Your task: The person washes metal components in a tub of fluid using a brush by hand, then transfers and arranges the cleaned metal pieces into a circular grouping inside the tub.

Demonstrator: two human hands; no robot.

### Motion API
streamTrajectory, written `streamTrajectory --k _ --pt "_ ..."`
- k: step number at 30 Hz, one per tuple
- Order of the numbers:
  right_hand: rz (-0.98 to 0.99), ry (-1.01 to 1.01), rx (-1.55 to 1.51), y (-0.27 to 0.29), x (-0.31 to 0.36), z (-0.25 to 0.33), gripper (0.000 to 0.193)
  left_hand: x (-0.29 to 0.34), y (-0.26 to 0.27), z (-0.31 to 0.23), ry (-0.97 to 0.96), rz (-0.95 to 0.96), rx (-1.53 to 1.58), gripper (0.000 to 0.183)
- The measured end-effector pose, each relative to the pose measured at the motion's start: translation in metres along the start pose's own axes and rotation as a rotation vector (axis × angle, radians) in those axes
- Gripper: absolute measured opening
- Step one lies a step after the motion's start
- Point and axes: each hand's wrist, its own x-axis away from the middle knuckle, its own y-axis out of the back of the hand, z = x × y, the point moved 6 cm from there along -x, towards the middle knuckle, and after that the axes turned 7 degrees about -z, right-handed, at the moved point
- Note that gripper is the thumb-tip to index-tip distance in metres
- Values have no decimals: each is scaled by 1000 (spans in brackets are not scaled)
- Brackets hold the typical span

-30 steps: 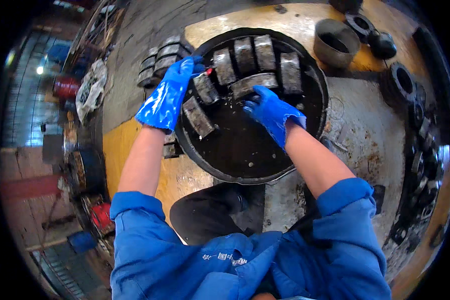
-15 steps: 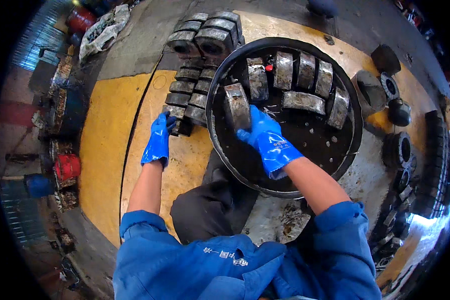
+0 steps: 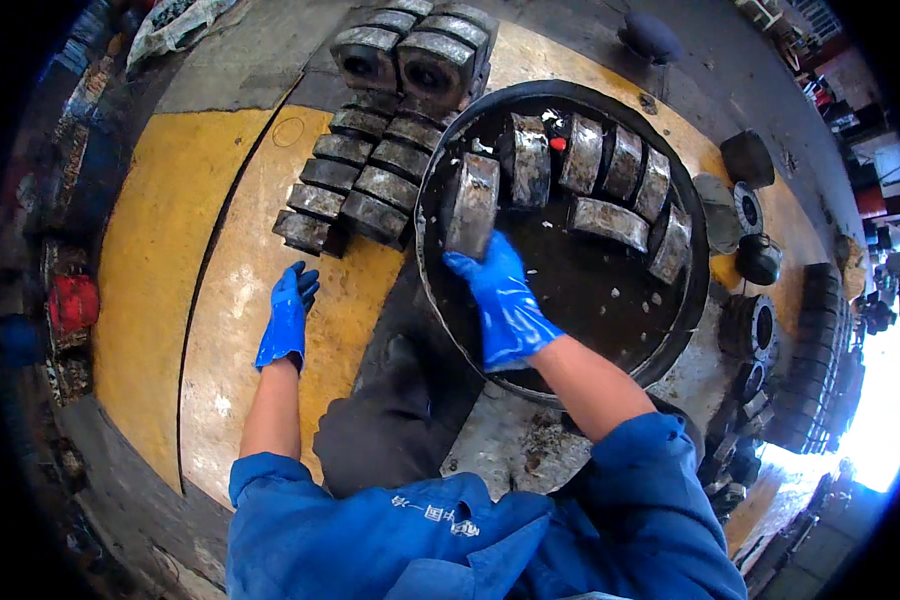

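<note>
Both my hands wear blue rubber gloves. My right hand (image 3: 498,300) reaches into a large round black tray (image 3: 432,290), its thumb and fingers closed about the near end of a curved metal block (image 3: 473,205). That block stands at the tray's left side, greasy and worn bright on top. Beside it is another curved block (image 3: 526,162), and several more sit along the tray's far and right parts. My left hand (image 3: 288,312) is open and holds nothing, just short of the near end of two rows of dark curved blocks (image 3: 315,202) on the floor.
Taller blocks with round holes (image 3: 436,65) are stacked at the far end of the rows. A small red object (image 3: 558,144) lies in the tray. Metal rings (image 3: 762,325) and cylinders (image 3: 748,160) stand right of the tray. A red container (image 3: 73,303) is at far left.
My left hand has drawn back from the near end of the block rows. The block under my right hand has turned slightly within the tray. The view has shifted a little.
</note>
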Motion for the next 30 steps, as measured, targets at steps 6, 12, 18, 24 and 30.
streamTrajectory --k 6,12,18,24,30 --pt "-79 49 165 -26 0 31 64 13 18 4 -10 -13 9 64" --pt "32 26 76 -13 -2 27 64 12 11 10 4 11 -20 67" --pt "200 -71 473 2 -4 43 66 3 -15 -11 -43 -95 99 71" --pt "217 -51 519 2 53 69 59 -95 34 6 -426 -295 -306 65" --pt "122 75 503 -16 94 57 44 -171 -6 11 -88 -147 659 76"
